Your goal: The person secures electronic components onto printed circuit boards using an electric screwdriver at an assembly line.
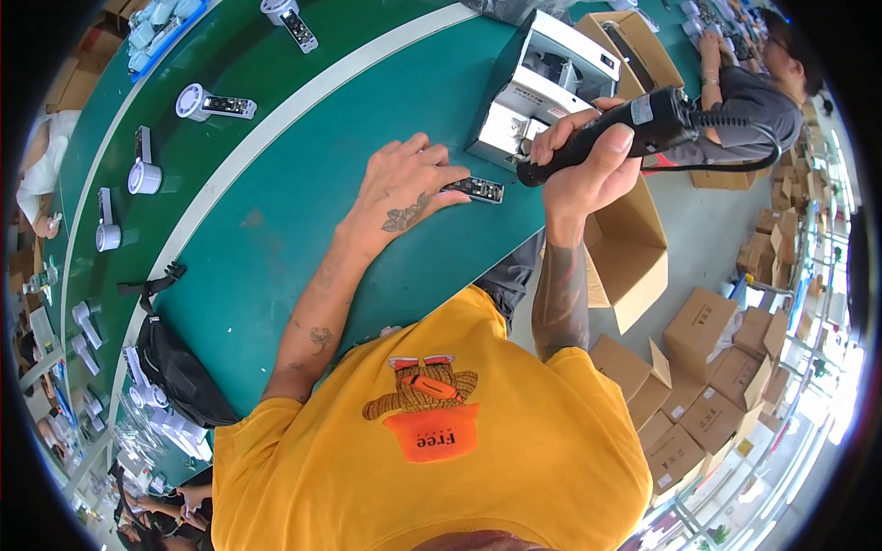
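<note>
My left hand [397,188] rests on the green tabletop [303,239], its fingers curled over a small device with an exposed circuit board [487,190]. The device's far part is hidden under the palm. In my right hand [588,179] is a black electric screwdriver [663,133], wrapped by the fingers with the thumb along its side. It is tilted, its front end pointing left and down, raised beside a white box-shaped machine [597,62] with an open front. A cable runs from the screwdriver's rear end.
Handheld fans with open handles [230,106] lie along the darker green strip beyond a pale rail [241,144]. A black bag [179,372] lies at the table's left edge. Open cardboard boxes [634,241] stand to the right, where another person [749,110] sits.
</note>
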